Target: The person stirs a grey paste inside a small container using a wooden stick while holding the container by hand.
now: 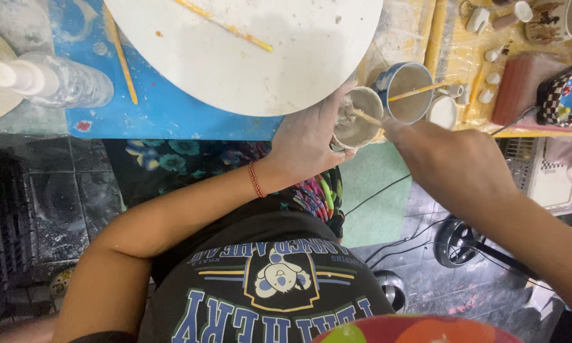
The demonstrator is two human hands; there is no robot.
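My left hand [308, 136] grips a small unglazed clay cup [361, 116] by its side, holding it at the table's near edge. A red cord bracelet [256, 180] circles that wrist. My right hand [454, 162] holds a thin wooden stick [366, 117] whose tip reaches into the cup's opening. Just right of the cup stands a blue-rimmed mug [405, 91] of cloudy liquid with another stick leaning in it.
A large white round board [248, 51] lies on the blue table [165, 114] with a yellow stick on it. A plastic bottle [51, 79] lies at left. Small white clay pieces [489, 79], a brown block [521, 89] and a checkered mug [565, 95] sit at right. Cables and a dark fan cross the floor.
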